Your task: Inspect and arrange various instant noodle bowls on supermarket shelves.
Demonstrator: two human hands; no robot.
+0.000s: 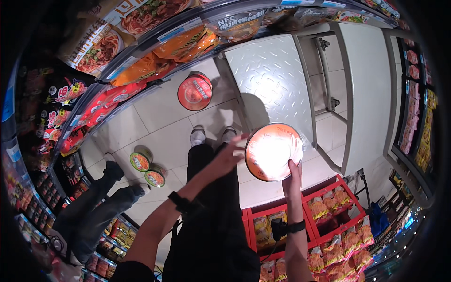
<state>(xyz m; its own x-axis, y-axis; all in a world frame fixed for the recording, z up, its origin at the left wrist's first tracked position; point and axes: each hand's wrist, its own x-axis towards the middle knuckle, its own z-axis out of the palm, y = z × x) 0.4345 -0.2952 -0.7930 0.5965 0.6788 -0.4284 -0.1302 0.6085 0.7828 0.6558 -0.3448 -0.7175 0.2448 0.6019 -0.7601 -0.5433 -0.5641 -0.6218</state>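
Between the shelves, above the tiled floor (159, 117), right hand (292, 177) grips an orange noodle bowl (273, 151) by its lower rim, held up at chest height. Left hand (229, 155) open, fingers spread, touching the bowl's left edge. Bowl off the shelf, not yet set anywhere. Count: one bowl in hand, one red bowl (195, 92) and two small green-rimmed cups (140, 161) on the floor. Red crates (329, 188) of snack bags sit lower right.

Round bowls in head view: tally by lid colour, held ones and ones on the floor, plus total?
Orange lid, held in both hands: 1 (orange-lidded bowl, right hand gripping, left hand at its rim)
Red lid, on floor: 1 (red-lidded bowl)
Green rim, on floor: 2 (first green-rimmed bowl, second green-rimmed bowl)
Total: 4
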